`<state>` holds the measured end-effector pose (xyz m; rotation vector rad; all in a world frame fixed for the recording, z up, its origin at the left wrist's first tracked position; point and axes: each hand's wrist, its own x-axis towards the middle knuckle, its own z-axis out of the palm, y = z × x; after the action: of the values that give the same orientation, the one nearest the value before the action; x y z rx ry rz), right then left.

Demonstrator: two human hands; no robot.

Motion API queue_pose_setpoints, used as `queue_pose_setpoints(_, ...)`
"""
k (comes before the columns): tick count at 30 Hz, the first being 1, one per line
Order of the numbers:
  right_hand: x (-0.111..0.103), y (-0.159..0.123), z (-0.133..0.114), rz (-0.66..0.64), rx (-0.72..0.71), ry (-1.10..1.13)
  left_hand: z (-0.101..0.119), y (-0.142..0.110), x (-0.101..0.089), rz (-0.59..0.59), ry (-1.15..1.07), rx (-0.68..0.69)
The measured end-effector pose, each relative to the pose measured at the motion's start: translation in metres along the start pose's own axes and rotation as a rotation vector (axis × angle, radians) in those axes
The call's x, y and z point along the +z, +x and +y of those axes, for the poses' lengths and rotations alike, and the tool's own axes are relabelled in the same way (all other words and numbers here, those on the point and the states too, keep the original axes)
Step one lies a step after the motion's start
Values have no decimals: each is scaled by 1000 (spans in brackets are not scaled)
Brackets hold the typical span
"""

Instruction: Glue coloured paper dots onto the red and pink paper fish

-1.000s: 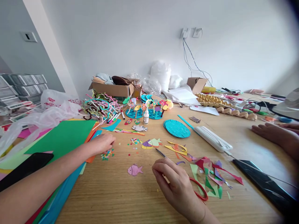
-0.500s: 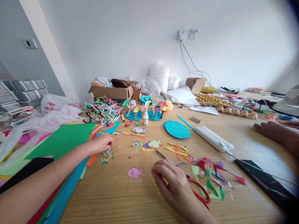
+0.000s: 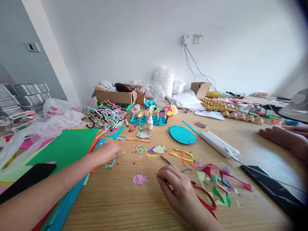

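Over a small pile of coloured confetti (image 3: 112, 164), my left hand (image 3: 106, 154) is closed with its fingertips turned down; whatever they may pinch is hidden. My right hand (image 3: 178, 192) rests on the table, fingers curled together, with nothing visible in them. Between the hands lies a pink paper fish (image 3: 140, 179) with a drawn eye and lines. Red-handled scissors (image 3: 209, 199) lie partly under my right wrist, and a pen (image 3: 173, 164) lies just beyond that hand. Farther off are a light green paper fish (image 3: 159, 149) overlapping purple and yellow ones, and a second confetti pile (image 3: 140, 149).
Coloured paper sheets (image 3: 64, 144) are stacked at left under a black phone-like object (image 3: 36, 176). Paper scraps (image 3: 218, 183) spread at right. A glue bottle (image 3: 149, 124), blue discs (image 3: 182, 134) and a white power strip (image 3: 220, 144) stand farther back. Another person's hand (image 3: 276, 134) rests at far right.
My left hand has moved slightly right and lower over the confetti pile, covering more of it. My right hand stays nearly in place. The view has shifted slightly.
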<state>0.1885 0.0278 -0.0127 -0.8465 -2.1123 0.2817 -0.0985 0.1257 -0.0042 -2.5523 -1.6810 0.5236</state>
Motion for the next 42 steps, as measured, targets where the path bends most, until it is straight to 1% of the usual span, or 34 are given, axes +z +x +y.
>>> queue_pose_setpoints(6, 1, 1, 2, 5, -5, 1, -6, -1, 6, 40, -22, -3)
queue_pose_setpoints(13, 0, 2, 1, 6, 12, -1, -13, 0, 5, 71, -50, 49)
queue_pose_setpoints(17, 0, 2, 1, 9, 9, -8, -9, 1, 5, 64, -23, 54)
queue_pose_setpoints(26, -1, 3, 0, 9, 17, -1, 7, -4, -2, 67, 17, 22)
queue_pose_setpoints(30, -1, 2, 1, 12, 27, -8, 9, -5, -1, 67, 5, 8)
queue_pose_setpoints(34, -1, 2, 1, -7, 44, -13, 1, -3, 0, 58, -49, 18)
queue_pose_setpoints(39, -1, 3, 2, 12, 34, -11, -14, -1, 0, 72, -115, 17)
queue_pose_setpoints(42, -1, 3, 2, 14, 33, -13, -16, -1, 0, 77, -135, 30)
